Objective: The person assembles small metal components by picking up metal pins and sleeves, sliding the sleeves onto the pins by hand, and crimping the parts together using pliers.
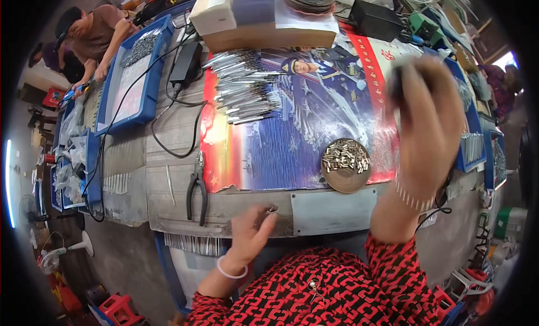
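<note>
The left hand (pixel 251 228) sits at the near edge of the table (pixel 331 211), at about 6 o'clock in the view, its fingers (pixel 264 214) curled in and pinching a small metal piece (pixel 273 209) between thumb and fingertips. A pale bangle circles that wrist. The right hand (pixel 429 124) is raised above the table at about 3 o'clock, blurred; its fingers are bent around something dark (pixel 397 82) at the top, though what that is cannot be told.

Between the two hands, at about 2 o'clock from the left hand, lies a round brown dish (pixel 346 183) heaped with small silvery metal pieces (pixel 345 156). It rests on a colourful poster (pixel 303 129) that covers the table. Further back, at 12 o'clock, a pile of thin silvery rods (pixel 247 93) lies fanned out on the poster. Black-handled pliers (pixel 197 188) lie at 10 o'clock from the left hand, just off the poster's edge.
</note>
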A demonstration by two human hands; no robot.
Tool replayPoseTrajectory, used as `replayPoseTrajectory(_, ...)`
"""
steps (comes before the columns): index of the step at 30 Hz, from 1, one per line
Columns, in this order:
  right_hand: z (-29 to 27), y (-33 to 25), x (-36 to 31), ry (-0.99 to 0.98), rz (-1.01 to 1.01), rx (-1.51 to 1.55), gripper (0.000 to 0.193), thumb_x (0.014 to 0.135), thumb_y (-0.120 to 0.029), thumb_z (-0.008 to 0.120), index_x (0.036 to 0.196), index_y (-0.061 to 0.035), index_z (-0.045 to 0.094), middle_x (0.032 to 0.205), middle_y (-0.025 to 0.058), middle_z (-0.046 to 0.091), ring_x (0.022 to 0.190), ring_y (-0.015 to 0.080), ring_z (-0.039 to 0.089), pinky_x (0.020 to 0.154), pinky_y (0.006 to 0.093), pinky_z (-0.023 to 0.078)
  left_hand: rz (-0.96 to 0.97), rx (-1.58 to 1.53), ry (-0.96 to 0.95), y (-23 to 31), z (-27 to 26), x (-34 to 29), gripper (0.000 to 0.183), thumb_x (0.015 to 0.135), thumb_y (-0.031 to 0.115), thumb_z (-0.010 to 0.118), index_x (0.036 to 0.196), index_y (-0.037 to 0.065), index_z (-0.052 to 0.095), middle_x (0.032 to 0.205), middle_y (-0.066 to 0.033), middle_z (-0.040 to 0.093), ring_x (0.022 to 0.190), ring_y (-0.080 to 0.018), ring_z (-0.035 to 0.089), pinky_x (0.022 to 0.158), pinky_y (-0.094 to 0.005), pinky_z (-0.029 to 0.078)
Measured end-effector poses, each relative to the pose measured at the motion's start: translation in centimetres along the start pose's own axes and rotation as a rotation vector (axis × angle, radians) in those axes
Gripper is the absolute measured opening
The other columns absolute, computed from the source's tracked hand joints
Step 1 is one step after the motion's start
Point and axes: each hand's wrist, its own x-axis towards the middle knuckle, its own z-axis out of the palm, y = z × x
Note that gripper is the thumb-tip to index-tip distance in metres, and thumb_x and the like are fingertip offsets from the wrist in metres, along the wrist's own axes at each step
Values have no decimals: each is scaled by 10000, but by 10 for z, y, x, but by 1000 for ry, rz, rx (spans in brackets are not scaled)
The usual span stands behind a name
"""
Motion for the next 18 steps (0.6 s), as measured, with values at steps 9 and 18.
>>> replayPoseTrajectory(9,45,122,196,-259,-185,-656,217,782,-125,594,925,34,634,859,167,667,774,276,641,728,332,494,168,-161,219,-19,34,3,179,855,110,614,983,-14,601,810,-81,624,642,-87,558,589,-215,447)
replayPoseTrajectory(18,60,206,263,-447,-390,-1136,240,692,-145,601,881,-23,682,845,202,657,807,338,639,741,372,506,235,-166,267,-26,35,9,131,857,56,561,951,-24,603,698,-35,567,547,-63,463,512,-210,382)
